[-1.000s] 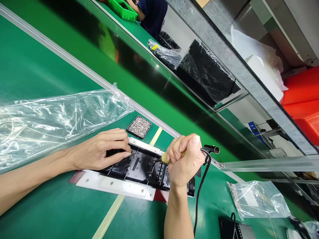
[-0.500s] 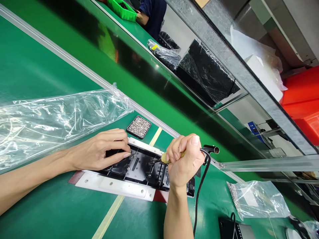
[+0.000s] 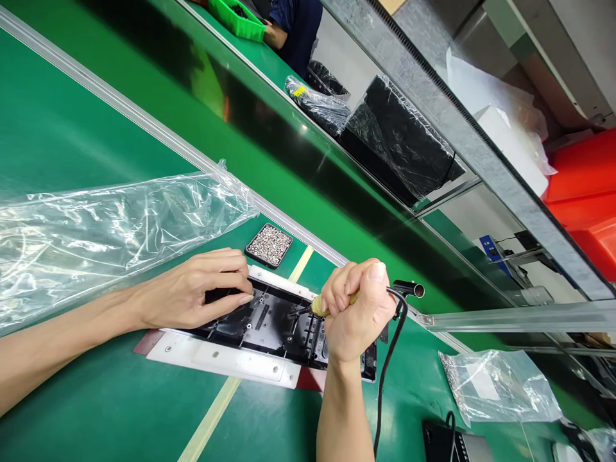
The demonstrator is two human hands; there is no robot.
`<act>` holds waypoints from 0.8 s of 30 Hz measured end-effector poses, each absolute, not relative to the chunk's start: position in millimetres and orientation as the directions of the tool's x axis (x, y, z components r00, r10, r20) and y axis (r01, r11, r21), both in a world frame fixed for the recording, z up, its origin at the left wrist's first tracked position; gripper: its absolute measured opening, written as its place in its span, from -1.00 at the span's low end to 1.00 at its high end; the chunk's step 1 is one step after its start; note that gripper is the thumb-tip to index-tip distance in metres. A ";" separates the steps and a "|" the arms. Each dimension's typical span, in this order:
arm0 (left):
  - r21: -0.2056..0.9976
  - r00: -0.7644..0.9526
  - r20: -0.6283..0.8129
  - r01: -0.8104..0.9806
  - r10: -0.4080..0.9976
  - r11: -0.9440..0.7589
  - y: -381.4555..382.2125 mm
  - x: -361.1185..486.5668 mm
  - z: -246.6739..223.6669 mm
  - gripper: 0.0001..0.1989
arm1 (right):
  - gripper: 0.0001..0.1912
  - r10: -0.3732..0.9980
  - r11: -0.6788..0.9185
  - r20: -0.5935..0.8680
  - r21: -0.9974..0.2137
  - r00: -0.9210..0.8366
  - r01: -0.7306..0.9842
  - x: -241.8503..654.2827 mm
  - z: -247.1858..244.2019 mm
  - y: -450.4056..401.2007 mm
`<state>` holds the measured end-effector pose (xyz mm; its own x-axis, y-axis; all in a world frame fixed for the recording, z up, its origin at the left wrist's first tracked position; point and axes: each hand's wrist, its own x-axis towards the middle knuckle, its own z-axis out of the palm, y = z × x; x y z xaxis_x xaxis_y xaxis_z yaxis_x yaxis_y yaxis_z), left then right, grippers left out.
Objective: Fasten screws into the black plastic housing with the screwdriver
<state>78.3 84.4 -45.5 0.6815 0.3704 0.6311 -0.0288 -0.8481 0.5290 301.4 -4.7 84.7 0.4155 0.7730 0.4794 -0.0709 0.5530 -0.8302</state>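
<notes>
A long black plastic housing (image 3: 269, 321) lies in a white fixture (image 3: 226, 359) on the green bench. My right hand (image 3: 359, 308) is closed in a fist round the yellowish handle of a corded soldering iron (image 3: 318, 306). The iron's thin metal tip points left, down into the middle of the housing; whether it touches cannot be made out. My left hand (image 3: 212, 289) rests on the housing's left end with the fingers curled over it, and anything under them is hidden. Just behind the housing sits a small black tray (image 3: 269, 245) full of tiny metal parts.
Clear plastic sheeting (image 3: 120, 237) covers the bench at the left. A metal tube holder (image 3: 409, 289) stands beyond my right hand, and a black cord hangs beside it. At the right lies a clear bag (image 3: 500, 385). A person's arm (image 3: 275, 35) reaches a green bin (image 3: 238, 19) across the partition.
</notes>
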 end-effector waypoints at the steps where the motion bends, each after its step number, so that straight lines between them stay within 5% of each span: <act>1: 0.527 0.682 0.632 -0.029 0.369 -0.849 84.6 78.6 -45.3 -0.86 | -0.41 0.772 0.552 0.481 -0.831 0.415 -0.064 301.2 84.8 -4.7; 24: 0.577 0.664 0.623 -0.033 0.413 -0.816 85.4 78.8 -43.8 -0.85 | -0.41 0.776 0.555 0.477 -0.827 0.413 -0.087 301.6 84.5 -4.0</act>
<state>78.8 85.4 -43.8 0.6641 0.4132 0.6231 -0.0329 -0.8164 0.5765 301.6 -4.0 84.5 0.4128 0.7760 0.4768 -0.0872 0.5548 -0.8274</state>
